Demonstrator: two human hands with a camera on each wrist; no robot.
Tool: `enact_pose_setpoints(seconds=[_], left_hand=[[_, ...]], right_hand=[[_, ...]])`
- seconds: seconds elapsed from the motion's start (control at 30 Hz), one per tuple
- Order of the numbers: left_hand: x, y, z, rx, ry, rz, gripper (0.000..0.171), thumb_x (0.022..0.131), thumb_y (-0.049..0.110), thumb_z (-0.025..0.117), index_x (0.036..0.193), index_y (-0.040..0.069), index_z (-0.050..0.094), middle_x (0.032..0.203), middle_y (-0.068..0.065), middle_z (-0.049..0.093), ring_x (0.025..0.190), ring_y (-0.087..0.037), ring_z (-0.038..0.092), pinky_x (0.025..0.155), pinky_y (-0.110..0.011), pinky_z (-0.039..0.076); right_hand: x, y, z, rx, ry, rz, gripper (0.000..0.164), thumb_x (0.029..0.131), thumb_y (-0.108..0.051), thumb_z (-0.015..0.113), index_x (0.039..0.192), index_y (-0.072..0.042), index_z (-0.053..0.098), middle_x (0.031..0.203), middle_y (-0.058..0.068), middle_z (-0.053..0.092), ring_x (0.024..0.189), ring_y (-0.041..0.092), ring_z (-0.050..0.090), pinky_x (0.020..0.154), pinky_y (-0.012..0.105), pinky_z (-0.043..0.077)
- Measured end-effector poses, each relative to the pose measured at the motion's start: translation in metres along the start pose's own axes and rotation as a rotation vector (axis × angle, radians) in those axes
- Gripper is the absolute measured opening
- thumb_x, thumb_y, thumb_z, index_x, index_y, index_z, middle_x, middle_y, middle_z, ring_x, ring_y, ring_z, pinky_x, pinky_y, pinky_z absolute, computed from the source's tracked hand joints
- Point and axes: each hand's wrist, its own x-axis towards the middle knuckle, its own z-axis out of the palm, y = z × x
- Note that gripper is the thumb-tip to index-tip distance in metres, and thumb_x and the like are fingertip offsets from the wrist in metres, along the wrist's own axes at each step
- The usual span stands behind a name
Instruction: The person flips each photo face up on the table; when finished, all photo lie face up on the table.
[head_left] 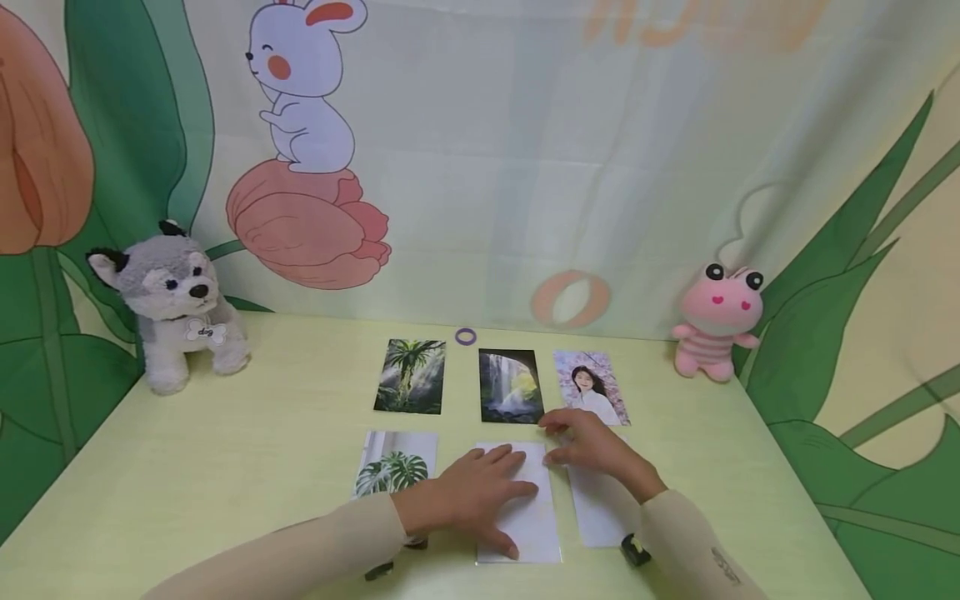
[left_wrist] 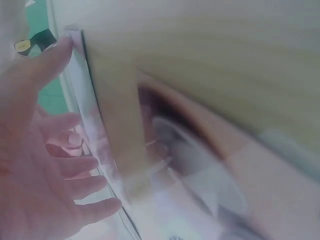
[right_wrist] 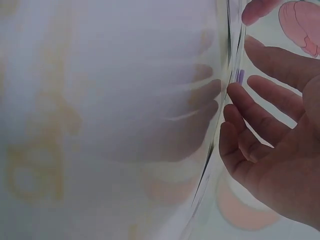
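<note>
My left hand point(head_left: 480, 492) lies with spread fingers over the middle white card point(head_left: 536, 529) of the near row, thumb at its lower part. At that card's upper right corner, my right hand point(head_left: 592, 446) touches down with slightly bent fingers, partly over the right white card point(head_left: 600, 512). Left of my left hand, a monstera leaf photo point(head_left: 397, 458) is partly hidden by the forearm. In the right wrist view the right hand's fingers point(right_wrist: 265, 125) hang loosely by a glossy card edge. The left wrist view shows the left thumb point(left_wrist: 55, 52) along a thin card edge.
A far row holds a palm tree photo point(head_left: 410, 375), a waterfall photo point(head_left: 510, 385) and a portrait photo point(head_left: 592, 387). Behind lies a purple ring point(head_left: 466, 337). A plush husky point(head_left: 180, 308) stands back left, a pink plush frog point(head_left: 716, 325) back right, before a printed curtain point(head_left: 465, 167).
</note>
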Motion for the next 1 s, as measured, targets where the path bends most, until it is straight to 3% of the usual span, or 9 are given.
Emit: enact_pose_setpoints(seconds=[0.4,0.7,1.0], left_hand=[[-0.015,-0.003,-0.003,-0.024,-0.031,-0.021,0.080,0.074,0.073,0.071,0.142,0.035,0.052,0.154,-0.009,0.041,0.143,-0.029,0.039,0.105,-0.044,0.044],[-0.017,-0.001,-0.004,-0.023,-0.051,-0.045,0.081,0.075,0.072,0.070,0.145,0.036,0.050,0.158,-0.008,0.038,0.147,-0.029,0.035,0.110,-0.045,0.041],[-0.017,-0.001,-0.004,-0.032,-0.060,-0.054,0.081,0.076,0.072,0.070,0.145,0.036,0.049,0.159,-0.008,0.036,0.148,-0.030,0.034,0.111,-0.046,0.040]], right_hand=[[0.007,-0.007,0.002,0.033,-0.066,0.044,0.042,0.079,-0.011,0.084,0.116,-0.001,0.066,0.099,0.010,0.070,0.093,0.024,0.064,0.083,0.039,0.052],[0.010,-0.013,0.004,0.022,-0.088,0.066,0.043,0.079,-0.010,0.083,0.118,-0.001,0.066,0.100,0.010,0.070,0.094,0.023,0.064,0.084,0.040,0.052],[0.015,-0.017,0.003,0.007,-0.121,0.046,0.044,0.078,-0.009,0.084,0.117,-0.001,0.066,0.093,0.009,0.067,0.085,0.018,0.060,0.078,0.032,0.050]])
